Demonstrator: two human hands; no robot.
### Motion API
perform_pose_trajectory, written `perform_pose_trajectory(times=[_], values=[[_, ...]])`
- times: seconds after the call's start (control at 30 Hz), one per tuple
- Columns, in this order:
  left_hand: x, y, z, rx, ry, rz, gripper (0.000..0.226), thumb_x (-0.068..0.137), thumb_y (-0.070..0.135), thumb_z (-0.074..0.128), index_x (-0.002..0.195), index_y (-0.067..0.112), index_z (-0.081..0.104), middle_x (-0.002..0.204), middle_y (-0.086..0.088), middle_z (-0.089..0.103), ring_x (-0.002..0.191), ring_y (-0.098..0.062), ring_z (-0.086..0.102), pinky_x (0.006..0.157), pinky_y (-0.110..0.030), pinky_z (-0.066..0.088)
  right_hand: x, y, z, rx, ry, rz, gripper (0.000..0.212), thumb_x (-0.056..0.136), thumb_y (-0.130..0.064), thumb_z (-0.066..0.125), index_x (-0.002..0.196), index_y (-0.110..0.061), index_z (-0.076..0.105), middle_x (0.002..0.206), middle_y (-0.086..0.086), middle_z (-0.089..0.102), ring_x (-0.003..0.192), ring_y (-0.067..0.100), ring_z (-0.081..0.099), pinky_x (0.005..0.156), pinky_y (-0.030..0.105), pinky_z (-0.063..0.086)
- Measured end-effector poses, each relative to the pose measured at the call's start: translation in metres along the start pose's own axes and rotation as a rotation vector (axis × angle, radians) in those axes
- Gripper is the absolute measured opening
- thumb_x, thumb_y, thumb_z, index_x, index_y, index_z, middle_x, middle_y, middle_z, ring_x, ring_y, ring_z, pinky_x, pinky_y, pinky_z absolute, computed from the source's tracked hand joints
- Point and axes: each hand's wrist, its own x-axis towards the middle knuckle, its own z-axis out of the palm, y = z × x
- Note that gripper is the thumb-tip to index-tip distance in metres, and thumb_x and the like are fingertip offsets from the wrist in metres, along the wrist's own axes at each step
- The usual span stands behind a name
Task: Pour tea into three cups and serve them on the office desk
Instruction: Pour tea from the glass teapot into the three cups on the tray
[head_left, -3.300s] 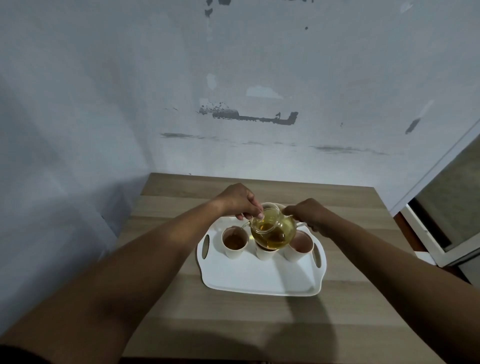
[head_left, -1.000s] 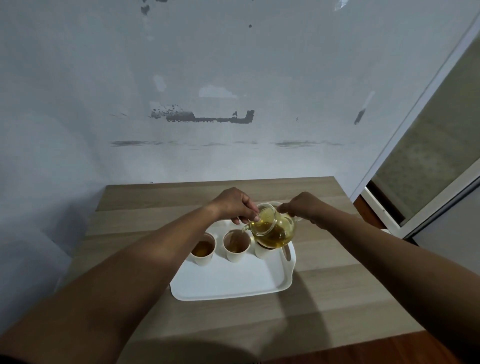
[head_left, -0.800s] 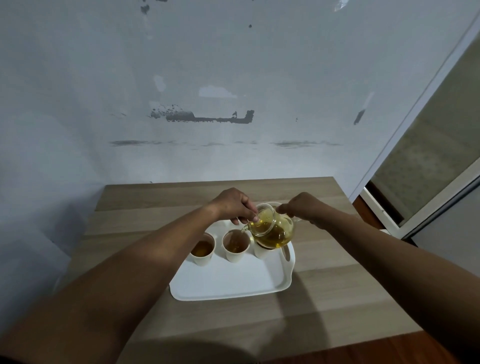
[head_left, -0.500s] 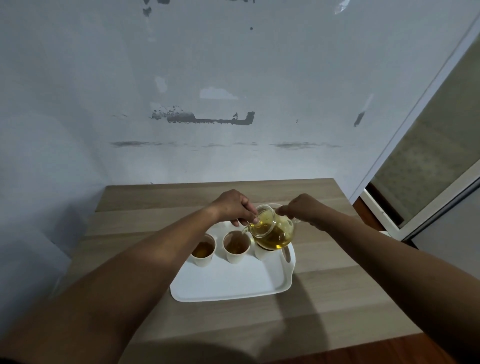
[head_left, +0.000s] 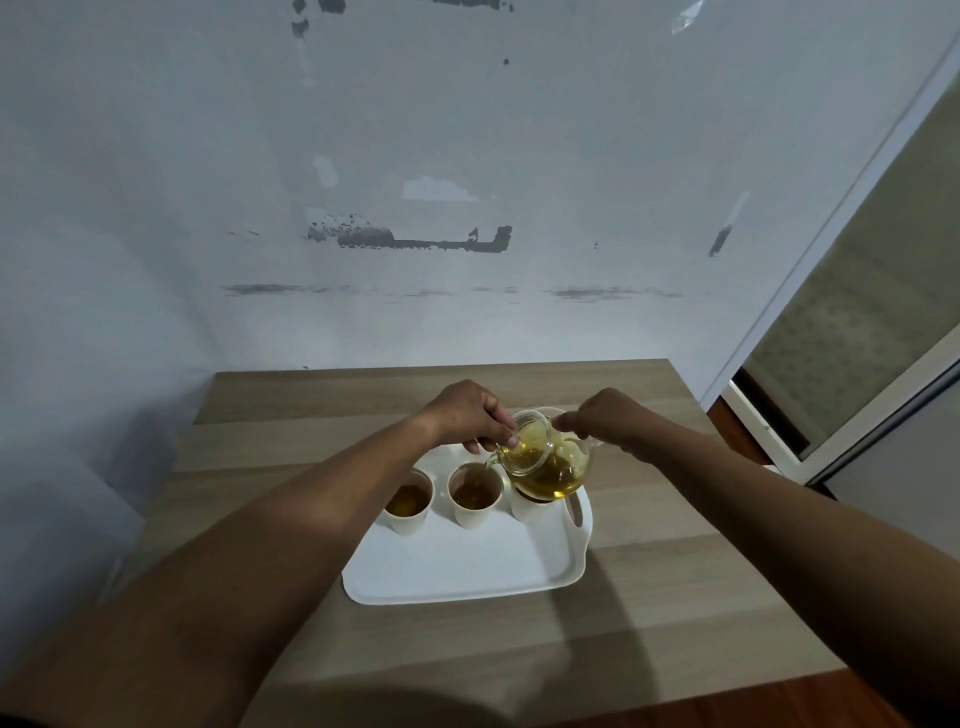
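A glass teapot (head_left: 548, 460) of amber tea hangs tilted over a white tray (head_left: 467, 569) on the wooden desk (head_left: 649, 597). My right hand (head_left: 605, 418) grips its handle. My left hand (head_left: 470, 415) holds the lid down with its fingertips. The spout points down-left at the middle cup (head_left: 474, 494), which holds tea. Just left of it, the left cup (head_left: 409, 501) also holds tea. The teapot hides most of the right cup (head_left: 524, 508).
A scuffed white wall (head_left: 415, 234) rises right behind the desk. A frosted door or window frame (head_left: 857, 322) stands at the right. The tray's right handle slot (head_left: 574, 510) faces the desk's right side. Bare desk lies in front of the tray.
The view swung right since the earliest frame. The teapot moved from over the middle-right cups to tilt its spout at the middle cup; in the last second both hands barely shifted.
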Motion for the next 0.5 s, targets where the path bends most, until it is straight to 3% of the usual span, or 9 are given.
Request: perform_pose_trajectory(times=[0.2, 0.5], values=[[-0.0008, 0.0014, -0.0001, 0.004, -0.005, 0.002, 0.017, 0.076, 0.012, 0.083, 0.091, 0.012, 0.076, 0.09, -0.009, 0.078, 0.068, -0.009, 0.069, 0.054, -0.02, 0.052, -0.0032, -0.0004, -0.0003, 0.004, 0.002, -0.006, 0.034, 0.086, -0.028, 0.073, 0.062, -0.008, 0.062, 0.07, 0.003, 0.06, 0.067, 0.013, 0.052, 0.057, 0.026, 0.039], [-0.0011, 0.0023, 0.0005, 0.006, -0.004, -0.004, 0.023, 0.075, 0.012, 0.083, 0.096, 0.007, 0.076, 0.09, -0.011, 0.077, 0.069, -0.011, 0.069, 0.053, -0.02, 0.052, -0.0041, 0.0012, -0.0007, 0.021, 0.002, -0.004, 0.032, 0.085, -0.028, 0.074, 0.063, -0.007, 0.063, 0.071, 0.004, 0.062, 0.068, 0.014, 0.053, 0.061, 0.028, 0.041]])
